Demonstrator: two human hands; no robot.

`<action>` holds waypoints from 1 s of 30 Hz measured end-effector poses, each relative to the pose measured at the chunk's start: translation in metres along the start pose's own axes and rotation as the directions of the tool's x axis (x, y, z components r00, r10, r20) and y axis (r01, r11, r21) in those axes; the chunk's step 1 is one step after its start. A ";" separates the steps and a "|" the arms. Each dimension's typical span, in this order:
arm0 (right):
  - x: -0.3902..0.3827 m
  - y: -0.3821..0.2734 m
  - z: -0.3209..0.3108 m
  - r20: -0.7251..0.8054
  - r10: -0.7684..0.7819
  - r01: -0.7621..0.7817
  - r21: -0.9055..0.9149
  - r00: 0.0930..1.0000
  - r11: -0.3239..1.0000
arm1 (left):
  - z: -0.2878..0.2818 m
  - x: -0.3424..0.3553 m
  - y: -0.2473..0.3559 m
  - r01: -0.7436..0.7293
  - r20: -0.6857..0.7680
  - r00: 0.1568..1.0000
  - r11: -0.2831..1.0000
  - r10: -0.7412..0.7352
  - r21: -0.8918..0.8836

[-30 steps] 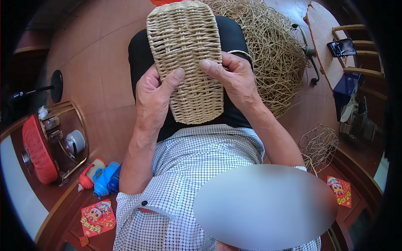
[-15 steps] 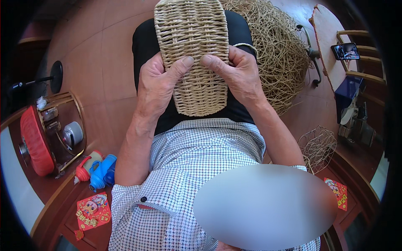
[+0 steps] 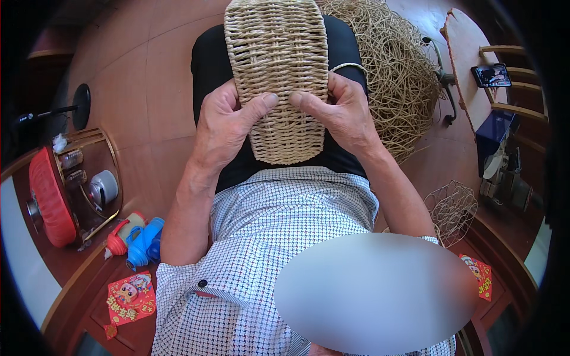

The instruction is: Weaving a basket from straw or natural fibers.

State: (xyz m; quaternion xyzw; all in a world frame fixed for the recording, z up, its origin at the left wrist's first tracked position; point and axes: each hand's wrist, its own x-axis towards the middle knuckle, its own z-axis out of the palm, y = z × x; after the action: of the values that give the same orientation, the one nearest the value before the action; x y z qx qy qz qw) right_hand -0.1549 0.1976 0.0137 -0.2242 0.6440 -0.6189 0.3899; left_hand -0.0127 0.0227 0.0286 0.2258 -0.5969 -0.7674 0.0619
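Observation:
A pale woven panel, oblong with rounded corners, lies above my dark-trousered lap, its top reaching the upper edge of the view. My left hand grips its left side, thumb pressed on the weave and fingers hidden behind. My right hand holds the opposite side in the same way, its thumb close to the left one near the middle. A short loop of cord sticks out beyond the panel above my right hand.
A big tangle of cord lies behind my right knee, a smaller bundle nearer me. At right are a pale board and a phone. At left are a stand, a red round object and plastic bottles.
The panel has shifted up and to the right in the picture along with both hands, which keep their hold. My thumbs have moved slightly closer together.

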 end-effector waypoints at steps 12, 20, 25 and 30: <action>-0.007 -0.002 -0.001 0.044 -0.038 0.040 -0.024 0.998 0.999 | -0.003 -0.003 -0.004 -0.074 0.010 0.997 0.994 0.073 0.077; -0.014 -0.002 -0.036 0.059 -0.087 0.094 -0.125 0.994 0.988 | -0.027 -0.010 0.001 -0.007 0.003 1.000 0.998 0.007 0.064; -0.014 0.002 -0.044 0.002 -0.236 0.227 -0.275 0.972 0.934 | -0.032 -0.013 -0.003 -0.046 -0.005 0.999 0.996 0.047 0.081; -0.013 0.009 -0.048 -0.016 -0.145 0.136 -0.252 0.989 0.958 | -0.036 -0.012 -0.006 -0.050 -0.009 0.999 0.998 0.050 0.029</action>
State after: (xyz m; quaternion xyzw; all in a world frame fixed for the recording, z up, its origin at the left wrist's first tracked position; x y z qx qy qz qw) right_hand -0.1832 0.2386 0.0044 -0.3061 0.7060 -0.5625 0.3025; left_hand 0.0145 -0.0029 0.0192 0.2155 -0.6129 -0.7559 0.0808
